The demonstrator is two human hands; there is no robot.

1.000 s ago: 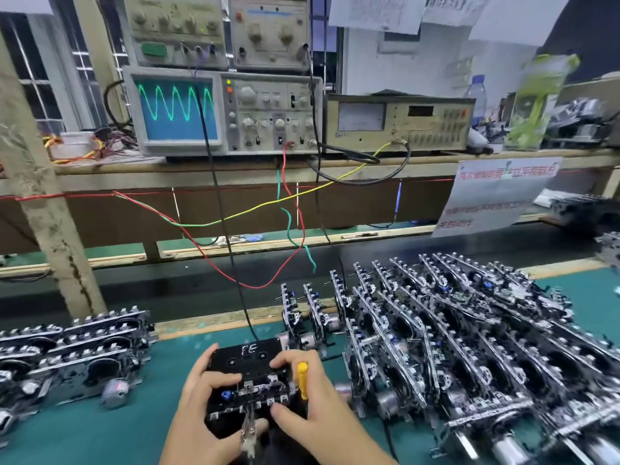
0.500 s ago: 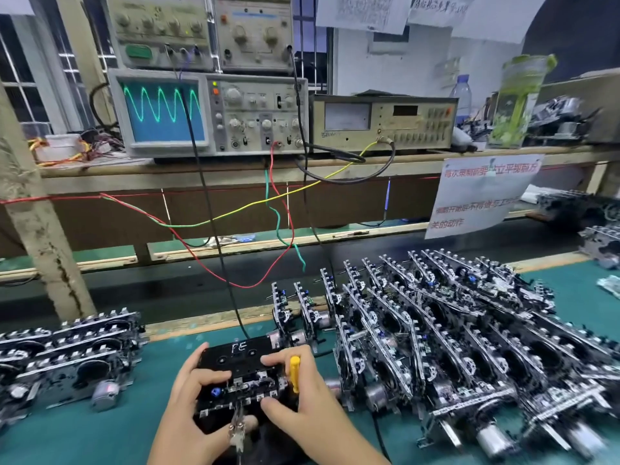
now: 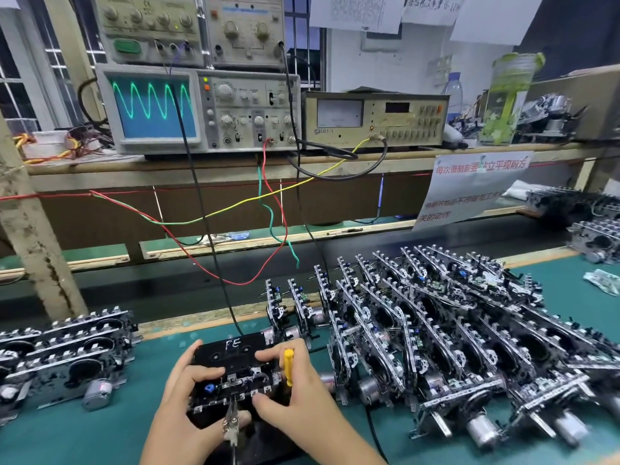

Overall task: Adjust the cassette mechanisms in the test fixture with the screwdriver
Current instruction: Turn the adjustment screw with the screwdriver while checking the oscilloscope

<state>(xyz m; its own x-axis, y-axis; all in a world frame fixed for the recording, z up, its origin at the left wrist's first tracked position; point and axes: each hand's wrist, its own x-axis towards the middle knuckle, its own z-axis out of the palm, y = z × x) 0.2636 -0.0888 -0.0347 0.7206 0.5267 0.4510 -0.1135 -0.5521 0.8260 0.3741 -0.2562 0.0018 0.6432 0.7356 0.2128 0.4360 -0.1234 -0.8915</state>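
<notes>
A black test fixture [image 3: 231,350] marked "FE" lies on the green mat at bottom centre, with a cassette mechanism [image 3: 235,385] seated in it. My left hand [image 3: 183,401] grips the fixture's left side, fingers curled over the top and thumb under the front. My right hand [image 3: 295,397] holds the right side, its index finger lying across the fixture's top and its thumb on the front keys. A yellow-handled screwdriver [image 3: 288,362] stands upright, pinched in my right hand. An alligator clip [image 3: 230,422] on a wire is attached at the front.
Many cassette mechanisms [image 3: 453,337] stand packed to the right, touching range of my right hand. More mechanisms [image 3: 63,354] lie at left. An oscilloscope [image 3: 198,109] showing a sine wave sits on the wooden shelf [image 3: 235,162], with wires [image 3: 268,209] hanging down to the fixture.
The camera view has drifted slightly, so the scene sits a little lower and to the left. Both hands stay on the fixture with the screwdriver in the same place.
</notes>
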